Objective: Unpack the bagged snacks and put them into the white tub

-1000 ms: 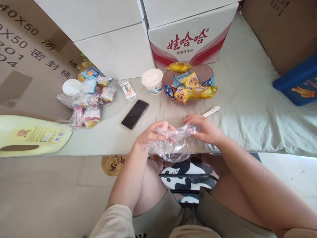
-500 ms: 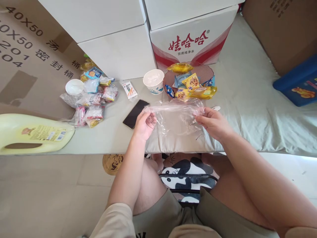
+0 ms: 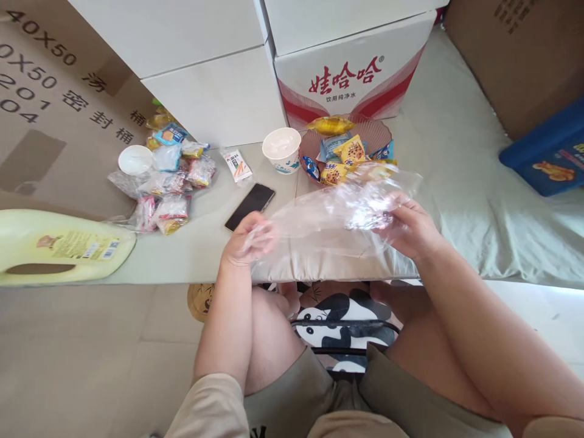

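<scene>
A clear plastic bag [image 3: 314, 219] is stretched between my two hands over the front of the covered surface. My left hand [image 3: 250, 238] is closed on the bag's left end, slightly blurred. On the other side my right hand [image 3: 408, 225] grips its bunched, shiny right end. Behind the bag a pinkish clear bowl [image 3: 381, 131] holds several snack packets, among them a yellow cookie packet [image 3: 350, 149]. A white paper cup [image 3: 281, 151] stands left of that bowl. The black phone [image 3: 250, 207] lies just beyond my left hand, near a white snack packet [image 3: 236, 166].
Several bagged snacks [image 3: 171, 182] are heaped at the left with a white bowl [image 3: 135, 159]. A pale yellow jug [image 3: 68, 243] lies at the left front. White cartons [image 3: 353, 85] stack at the back; a blue box [image 3: 547, 152] is at the right.
The bag has been pulled wider and now shows more of its length. My left hand moved left and nearer to me; my right hand moved slightly right.
</scene>
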`<state>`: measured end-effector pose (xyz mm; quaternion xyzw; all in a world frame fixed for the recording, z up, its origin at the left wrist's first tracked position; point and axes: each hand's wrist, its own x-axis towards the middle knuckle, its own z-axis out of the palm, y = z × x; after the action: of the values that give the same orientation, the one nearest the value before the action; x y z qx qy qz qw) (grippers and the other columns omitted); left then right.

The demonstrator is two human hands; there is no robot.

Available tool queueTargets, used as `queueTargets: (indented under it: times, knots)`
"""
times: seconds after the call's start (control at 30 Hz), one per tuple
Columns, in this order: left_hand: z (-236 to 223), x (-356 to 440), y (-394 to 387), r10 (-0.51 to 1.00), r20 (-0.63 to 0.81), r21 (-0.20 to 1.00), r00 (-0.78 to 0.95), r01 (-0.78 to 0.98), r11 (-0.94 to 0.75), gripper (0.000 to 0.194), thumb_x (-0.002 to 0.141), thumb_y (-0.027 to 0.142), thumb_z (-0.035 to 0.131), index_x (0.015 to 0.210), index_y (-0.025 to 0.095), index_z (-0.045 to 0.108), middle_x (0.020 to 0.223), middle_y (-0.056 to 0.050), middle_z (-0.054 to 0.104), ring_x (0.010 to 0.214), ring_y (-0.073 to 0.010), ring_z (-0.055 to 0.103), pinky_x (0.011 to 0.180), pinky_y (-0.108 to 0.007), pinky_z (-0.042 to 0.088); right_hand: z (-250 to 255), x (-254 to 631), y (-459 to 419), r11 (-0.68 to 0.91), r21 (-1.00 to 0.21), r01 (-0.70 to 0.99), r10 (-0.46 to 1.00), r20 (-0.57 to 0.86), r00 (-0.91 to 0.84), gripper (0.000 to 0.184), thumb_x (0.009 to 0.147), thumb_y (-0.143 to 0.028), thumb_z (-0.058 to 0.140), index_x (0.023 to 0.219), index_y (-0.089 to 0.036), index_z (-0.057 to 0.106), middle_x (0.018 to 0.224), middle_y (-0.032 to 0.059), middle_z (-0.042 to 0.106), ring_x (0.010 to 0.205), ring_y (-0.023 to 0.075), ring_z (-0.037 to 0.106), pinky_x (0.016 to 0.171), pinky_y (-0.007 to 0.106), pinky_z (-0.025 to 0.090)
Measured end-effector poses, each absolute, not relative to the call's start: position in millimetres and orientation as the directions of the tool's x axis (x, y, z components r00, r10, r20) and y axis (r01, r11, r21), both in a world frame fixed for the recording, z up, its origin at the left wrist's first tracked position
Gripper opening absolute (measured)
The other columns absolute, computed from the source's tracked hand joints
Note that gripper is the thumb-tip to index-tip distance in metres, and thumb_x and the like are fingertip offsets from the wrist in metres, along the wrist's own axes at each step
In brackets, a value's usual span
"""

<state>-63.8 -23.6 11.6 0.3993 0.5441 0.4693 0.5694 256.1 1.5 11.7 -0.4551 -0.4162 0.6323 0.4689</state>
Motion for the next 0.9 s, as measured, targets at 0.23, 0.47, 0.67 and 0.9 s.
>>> queueTargets:
  times: [0.23,0.47,0.67,0.9]
  knots:
    - [18.3,-44.5,-7.2,0.968,-0.128,0.957,-0.218,-0.282,0.063,0.02,0.067,0.03,0.073,0.067,0.02,0.055,0.06,0.003,0.054,0.054,-0.0088,0.054,0.054,-0.021,0.046,-8.0,263.9,20.7,-0.074,-0.986,-0.148,0.997,-0.073,-0.008,0.021,0.07,-0.039,0.057,0.072,-0.026,0.041,0.067,0.0001,0.049,0.054,0.0167,0.048,0.052,0.031,0.041]
    - [14.6,-40.6,-8.3,0.981,-0.074,0.976,-0.178,-0.213,0.035,0.038,0.064,0.026,0.073,0.056,0.018,0.036,0.064,0.003,0.045,0.058,-0.0071,0.052,0.055,-0.019,0.046,-3.2,256.4,10.3,-0.109,-0.989,-0.102,0.993,-0.114,0.04,0.038,0.074,-0.047,0.066,0.064,-0.025,0.038,0.063,-0.0011,0.049,0.057,0.0157,0.054,0.057,0.031,0.045]
    - [21.2,-52.8,-11.6,0.975,-0.218,0.922,-0.049,-0.337,0.189,0.039,0.053,0.018,0.076,0.083,0.022,0.05,0.086,0.003,0.059,0.06,-0.0074,0.058,0.043,-0.015,0.042,16.4,263.2,5.1,-0.229,-0.962,-0.147,0.951,-0.189,-0.245,0.034,0.081,-0.06,0.049,0.094,-0.029,0.052,0.056,-0.0063,0.048,0.04,0.0128,0.042,0.044,0.029,0.039]
    - [12.2,-36.7,-15.7,0.793,-0.447,0.882,0.414,0.054,0.469,0.045,0.064,0.025,0.081,0.103,0.02,0.06,0.105,-0.006,0.064,0.063,-0.0107,0.064,0.039,-0.016,0.036,1.9,234.1,-4.0,-0.483,-0.875,-0.032,0.775,-0.411,-0.48,0.03,0.082,-0.048,0.064,0.095,-0.022,0.061,0.094,0.008,0.073,0.077,0.0191,0.07,0.068,0.032,0.056]
